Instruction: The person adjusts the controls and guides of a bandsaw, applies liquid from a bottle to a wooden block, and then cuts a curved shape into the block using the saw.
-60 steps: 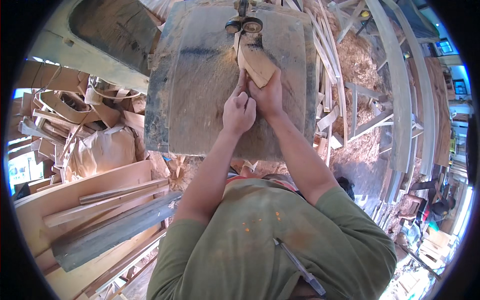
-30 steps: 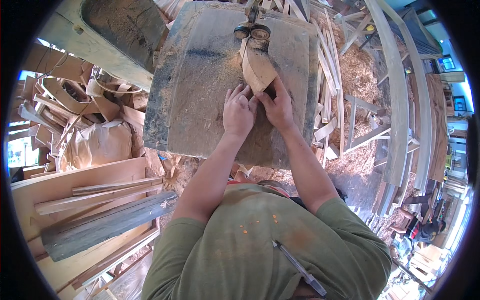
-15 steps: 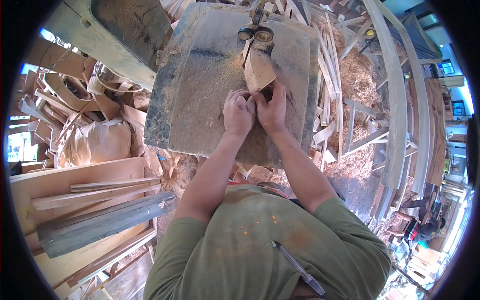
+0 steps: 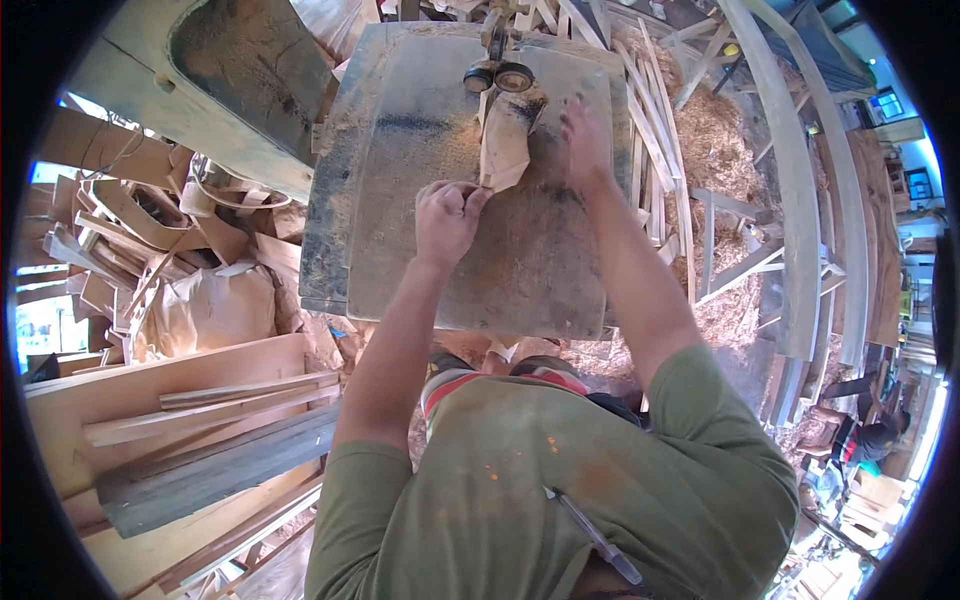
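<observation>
A pale, curved block of wood (image 4: 505, 150) lies on the dusty saw table (image 4: 420, 260), its far end under the blade guide with two black rollers (image 4: 497, 77). My left hand (image 4: 447, 220) is closed, with thumb and fingers pinching the block's near left corner. To the right of the block, my right hand (image 4: 587, 145) is off the wood, over the table, with its fingers spread and slightly blurred. The blade itself is hard to make out beside the wood.
The machine's large grey housing (image 4: 230, 90) stands at the far left. Wood offcuts (image 4: 150, 230) are heaped to the left, above stacked boards (image 4: 220, 460). Long strips (image 4: 655, 120) and sawdust (image 4: 710, 150) lie right of the table. Another person (image 4: 865, 435) is at the far right.
My right hand has let go of the block's near end and moved away to the far right. My left hand has shifted slightly left and stays on the wood, which has turned a little.
</observation>
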